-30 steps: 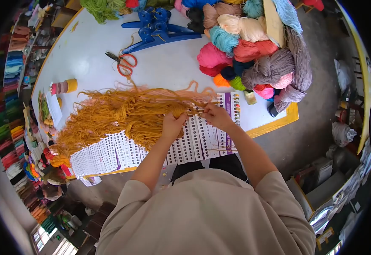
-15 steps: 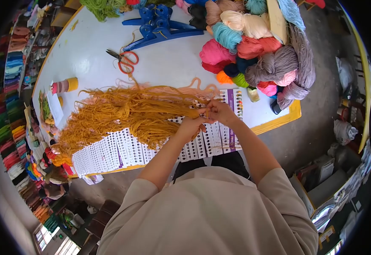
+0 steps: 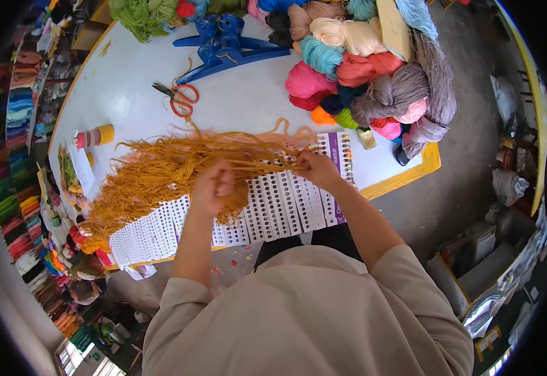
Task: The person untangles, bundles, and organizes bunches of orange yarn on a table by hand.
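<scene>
Shelves of coloured yarn line the left wall beside a white table (image 3: 236, 103) with a yellow edge. One big bundle of mustard-orange yarn (image 3: 160, 169) lies across a row of white punched sample cards (image 3: 279, 203) near the front edge. Both hands work it: the left hand (image 3: 212, 188) is closed around a few strands pulled taut, and the right hand (image 3: 316, 169) pinches the same strands at their other end. Behind lie one pair of orange-handled scissors (image 3: 178, 99), one blue stand (image 3: 226, 42), two small thread spools (image 3: 95, 135) and a heap of mixed skeins (image 3: 367, 69).
</scene>
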Demonstrator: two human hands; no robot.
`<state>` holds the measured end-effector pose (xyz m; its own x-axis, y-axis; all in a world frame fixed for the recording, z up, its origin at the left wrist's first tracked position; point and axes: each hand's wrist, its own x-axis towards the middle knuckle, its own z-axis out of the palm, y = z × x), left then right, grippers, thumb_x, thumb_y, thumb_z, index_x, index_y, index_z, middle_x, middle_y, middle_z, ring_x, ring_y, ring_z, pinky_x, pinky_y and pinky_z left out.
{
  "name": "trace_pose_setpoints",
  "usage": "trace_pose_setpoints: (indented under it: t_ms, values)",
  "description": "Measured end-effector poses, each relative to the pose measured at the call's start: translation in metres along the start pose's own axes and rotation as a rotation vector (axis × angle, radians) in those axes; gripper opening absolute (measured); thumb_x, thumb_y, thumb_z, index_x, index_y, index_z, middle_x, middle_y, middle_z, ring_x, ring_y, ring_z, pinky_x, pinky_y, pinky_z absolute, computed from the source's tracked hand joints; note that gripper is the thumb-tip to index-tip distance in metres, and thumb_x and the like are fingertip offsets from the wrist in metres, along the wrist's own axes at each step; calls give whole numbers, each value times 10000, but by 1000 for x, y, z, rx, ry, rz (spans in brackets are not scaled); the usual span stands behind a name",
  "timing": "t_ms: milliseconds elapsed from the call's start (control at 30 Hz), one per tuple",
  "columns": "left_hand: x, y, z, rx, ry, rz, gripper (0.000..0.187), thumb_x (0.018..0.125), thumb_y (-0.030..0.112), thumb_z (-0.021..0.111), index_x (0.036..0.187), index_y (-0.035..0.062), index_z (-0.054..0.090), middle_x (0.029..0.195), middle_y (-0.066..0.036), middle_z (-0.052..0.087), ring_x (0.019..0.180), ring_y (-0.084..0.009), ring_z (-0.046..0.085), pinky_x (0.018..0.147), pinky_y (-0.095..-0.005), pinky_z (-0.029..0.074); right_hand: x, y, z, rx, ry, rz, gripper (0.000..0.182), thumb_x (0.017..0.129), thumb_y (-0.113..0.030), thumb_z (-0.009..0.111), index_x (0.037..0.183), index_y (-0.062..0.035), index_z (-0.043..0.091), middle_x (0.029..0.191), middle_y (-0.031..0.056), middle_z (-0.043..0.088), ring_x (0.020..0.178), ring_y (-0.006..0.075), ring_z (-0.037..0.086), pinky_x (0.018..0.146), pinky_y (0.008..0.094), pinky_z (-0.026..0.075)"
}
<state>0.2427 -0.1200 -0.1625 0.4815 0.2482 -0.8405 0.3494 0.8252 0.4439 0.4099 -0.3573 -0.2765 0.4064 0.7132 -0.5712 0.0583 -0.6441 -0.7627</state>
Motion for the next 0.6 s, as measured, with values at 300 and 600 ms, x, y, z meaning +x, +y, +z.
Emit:
trace_pose_setpoints:
  t_ms: [300, 600]
  values:
    - [-55, 81, -26, 185, 560, 634, 349, 962, 377, 536, 1021, 44, 619, 753, -73, 648, 432, -58, 362, 362, -216, 215, 4, -5, -2, 32, -42, 96, 249, 788, -289, 735, 907, -98, 627, 828, 67, 683, 782, 202, 658, 694, 323, 510]
    - [-80, -33, 82, 124, 37, 524, 417, 980, 357, 501, 1222, 22, 554, 1250, -139, 584, 1058, -177, 586, 805, -328, 511, -9, -21, 7, 480, 96, 0, 135, 896, -158, 626, 980, -63, 581, 874, 8, 597, 779, 76, 556, 607, 237, 473]
